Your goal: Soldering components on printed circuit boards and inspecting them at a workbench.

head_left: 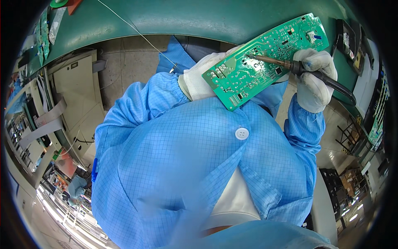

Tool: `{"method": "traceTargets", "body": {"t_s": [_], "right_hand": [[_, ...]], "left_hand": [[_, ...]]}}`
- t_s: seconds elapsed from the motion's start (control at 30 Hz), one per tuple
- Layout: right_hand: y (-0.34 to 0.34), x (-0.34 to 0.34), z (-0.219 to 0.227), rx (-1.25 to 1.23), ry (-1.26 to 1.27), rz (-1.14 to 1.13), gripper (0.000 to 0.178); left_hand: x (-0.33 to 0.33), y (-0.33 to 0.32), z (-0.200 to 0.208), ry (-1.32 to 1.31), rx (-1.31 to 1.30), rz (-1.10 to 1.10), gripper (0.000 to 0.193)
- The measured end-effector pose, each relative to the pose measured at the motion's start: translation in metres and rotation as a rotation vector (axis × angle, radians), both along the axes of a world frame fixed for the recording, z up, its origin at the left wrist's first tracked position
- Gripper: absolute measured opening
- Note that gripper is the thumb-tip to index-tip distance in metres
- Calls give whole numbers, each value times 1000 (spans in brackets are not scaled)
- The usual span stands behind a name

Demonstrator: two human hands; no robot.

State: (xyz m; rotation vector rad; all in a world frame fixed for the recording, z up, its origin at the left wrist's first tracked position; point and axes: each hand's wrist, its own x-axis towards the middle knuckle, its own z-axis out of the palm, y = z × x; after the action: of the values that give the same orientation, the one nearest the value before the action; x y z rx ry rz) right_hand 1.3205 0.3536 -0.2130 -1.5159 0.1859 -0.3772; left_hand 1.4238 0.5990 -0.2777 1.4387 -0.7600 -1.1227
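Note:
A long green circuit board (232,83) is tilted in front of my chest, its solder side facing up. My left hand (199,81), in a white glove, supports it from its left and underside; the fingers are hidden behind the board. In my right hand (313,93), also gloved, a soldering iron (297,67) with a black handle is gripped. Its brownish metal shaft points left, and the tip is over the shiny soldered area of the board. Whether the tip touches cannot be told. A blue-and-white part (316,37) sits near the board's upper right end.
A green worktable (137,18) curves across the far side. A thin white cord (132,28) runs over its edge to a metal clip (172,69) by my left cuff. Black trays (347,45) stand at right, with more green boards (376,128) beyond. Other boards (43,37) stand far left.

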Motion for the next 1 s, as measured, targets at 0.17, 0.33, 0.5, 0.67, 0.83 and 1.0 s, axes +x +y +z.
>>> {"method": "traceTargets", "body": {"t_s": [0.17, 0.33, 0.5, 0.67, 0.83, 1.0], "right_hand": [[0, 1, 1, -40, 17, 1, 23], [0, 2, -2, -39, -52, 20, 23], [-3, 1, -7, -53, -93, 62, 23], [-6, 1, -11, -46, -139, 107, 23], [-3, 1, -13, 36, -170, 28, 23], [-3, 0, -9, -33, -95, 42, 23]], "left_hand": [[-3, -9, 6, 1357, -209, 228, 57], [-4, -15, 13, 585, -181, 99, 49], [-8, -14, 9, 1058, -277, 177, 49], [-4, -15, 4, 1290, -394, 156, 51], [0, -14, 12, 1383, -500, 78, 53], [1, -13, 14, 1315, -467, 84, 50]]}}
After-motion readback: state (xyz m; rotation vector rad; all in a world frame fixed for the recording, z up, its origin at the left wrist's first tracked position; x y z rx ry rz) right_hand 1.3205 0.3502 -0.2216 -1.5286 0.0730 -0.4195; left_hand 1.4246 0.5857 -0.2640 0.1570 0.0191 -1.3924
